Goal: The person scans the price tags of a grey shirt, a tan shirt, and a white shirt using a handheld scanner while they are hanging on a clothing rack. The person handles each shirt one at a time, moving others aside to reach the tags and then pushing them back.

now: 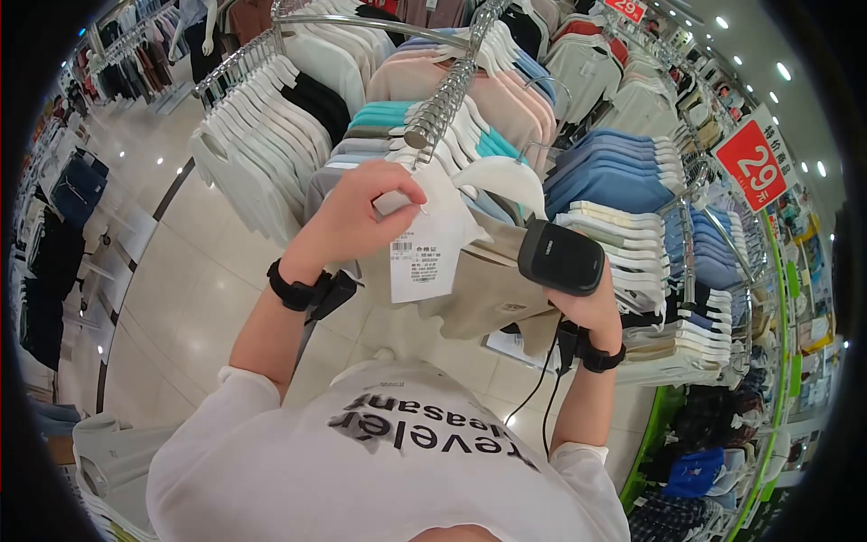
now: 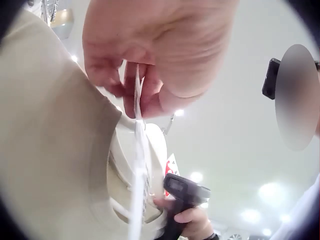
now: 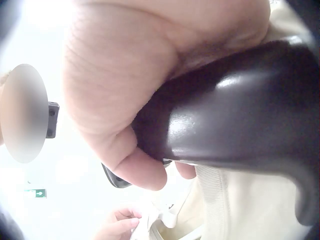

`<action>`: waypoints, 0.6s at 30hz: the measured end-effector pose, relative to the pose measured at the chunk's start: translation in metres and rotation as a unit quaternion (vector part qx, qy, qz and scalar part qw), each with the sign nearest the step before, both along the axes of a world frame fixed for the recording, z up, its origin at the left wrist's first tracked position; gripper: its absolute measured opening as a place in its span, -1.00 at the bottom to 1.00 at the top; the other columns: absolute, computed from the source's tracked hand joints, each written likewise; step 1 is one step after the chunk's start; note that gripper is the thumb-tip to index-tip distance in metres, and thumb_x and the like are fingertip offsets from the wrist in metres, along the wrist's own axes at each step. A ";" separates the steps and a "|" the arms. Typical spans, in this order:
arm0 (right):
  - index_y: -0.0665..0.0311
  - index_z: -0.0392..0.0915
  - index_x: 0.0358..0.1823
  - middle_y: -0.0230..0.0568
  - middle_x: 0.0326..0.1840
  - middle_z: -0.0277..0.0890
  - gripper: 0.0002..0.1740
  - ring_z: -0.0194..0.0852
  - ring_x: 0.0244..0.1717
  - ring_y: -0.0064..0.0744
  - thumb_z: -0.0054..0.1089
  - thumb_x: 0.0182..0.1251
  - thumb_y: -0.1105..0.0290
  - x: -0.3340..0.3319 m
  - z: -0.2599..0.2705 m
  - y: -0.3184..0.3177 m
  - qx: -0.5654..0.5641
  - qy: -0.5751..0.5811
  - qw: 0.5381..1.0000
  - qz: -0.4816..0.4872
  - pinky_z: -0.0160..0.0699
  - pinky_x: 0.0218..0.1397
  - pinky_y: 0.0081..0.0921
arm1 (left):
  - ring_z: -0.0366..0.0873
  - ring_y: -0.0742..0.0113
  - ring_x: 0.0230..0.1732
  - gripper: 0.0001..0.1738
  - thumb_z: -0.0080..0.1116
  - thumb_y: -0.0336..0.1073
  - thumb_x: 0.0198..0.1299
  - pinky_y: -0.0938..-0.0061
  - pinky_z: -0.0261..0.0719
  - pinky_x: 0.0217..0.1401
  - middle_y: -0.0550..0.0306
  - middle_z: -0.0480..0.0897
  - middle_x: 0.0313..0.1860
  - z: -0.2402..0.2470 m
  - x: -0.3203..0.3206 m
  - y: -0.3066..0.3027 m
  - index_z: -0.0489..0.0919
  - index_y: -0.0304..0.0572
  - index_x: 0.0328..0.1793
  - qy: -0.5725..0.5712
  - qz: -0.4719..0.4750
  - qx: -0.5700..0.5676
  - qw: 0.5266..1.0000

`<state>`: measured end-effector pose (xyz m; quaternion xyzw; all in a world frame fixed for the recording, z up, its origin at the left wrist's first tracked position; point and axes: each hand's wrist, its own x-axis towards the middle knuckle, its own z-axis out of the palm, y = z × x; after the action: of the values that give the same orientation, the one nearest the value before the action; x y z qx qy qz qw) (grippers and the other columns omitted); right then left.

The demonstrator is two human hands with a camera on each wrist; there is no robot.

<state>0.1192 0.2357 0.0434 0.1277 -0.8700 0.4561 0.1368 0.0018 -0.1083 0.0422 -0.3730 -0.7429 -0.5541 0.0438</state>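
Note:
My left hand (image 1: pixel 361 212) pinches the top of a white paper tag (image 1: pixel 424 248) with printed lines and a barcode, in front of a beige garment (image 1: pixel 483 280) on a white hanger (image 1: pixel 506 183). The left wrist view shows the tag (image 2: pixel 138 150) edge-on between thumb and fingers (image 2: pixel 112 80). My right hand (image 1: pixel 591 303) grips a black handheld scanner (image 1: pixel 562 259), right of the tag. Fingers wrap round the dark handle (image 3: pixel 225 115) in the right wrist view.
A metal rail (image 1: pixel 442 99) with hooks ends just above my left hand. White garments (image 1: pixel 262 135) hang at left, blue ones (image 1: pixel 614 167) and more racks at right. A red price sign (image 1: pixel 757 165) stands at the upper right. Cables (image 1: pixel 549 397) hang below my right wrist.

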 end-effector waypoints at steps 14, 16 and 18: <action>0.35 0.65 0.03 -0.21 -0.14 0.74 -0.50 0.63 -0.17 -0.43 0.52 -0.03 0.50 -0.004 -0.004 0.001 0.003 -0.017 1.000 0.019 0.63 0.07 -0.43 | 0.50 0.45 -0.25 -0.55 0.59 -0.28 0.13 0.45 0.56 -0.14 0.22 0.60 -0.24 -0.019 -0.026 0.003 0.64 -0.28 0.07 0.048 0.051 -0.056 0.996; 0.35 0.66 0.03 -0.20 -0.15 0.75 -0.50 0.65 -0.17 -0.41 0.52 -0.04 0.50 -0.006 -0.007 0.000 -0.004 -0.013 1.000 0.014 0.63 0.07 -0.43 | 0.53 0.41 -0.28 -0.58 0.55 -0.28 0.17 0.44 0.55 -0.17 0.15 0.65 -0.27 -0.022 -0.026 0.002 0.67 -0.29 0.08 0.030 0.034 -0.102 0.994; 0.35 0.66 0.04 -0.20 -0.14 0.75 -0.49 0.66 -0.16 -0.41 0.53 -0.04 0.50 -0.009 -0.011 0.005 -0.004 -0.028 0.999 0.016 0.63 0.07 -0.42 | 0.56 0.38 -0.32 -0.62 0.52 -0.27 0.21 0.43 0.55 -0.20 0.08 0.70 -0.30 -0.022 -0.025 0.001 0.70 -0.31 0.08 0.012 0.018 -0.149 0.989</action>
<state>0.1105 0.2410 0.0327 0.1284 -0.8695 0.4651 0.1053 -0.0232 -0.1070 0.0203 -0.3687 -0.8230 -0.4322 0.0067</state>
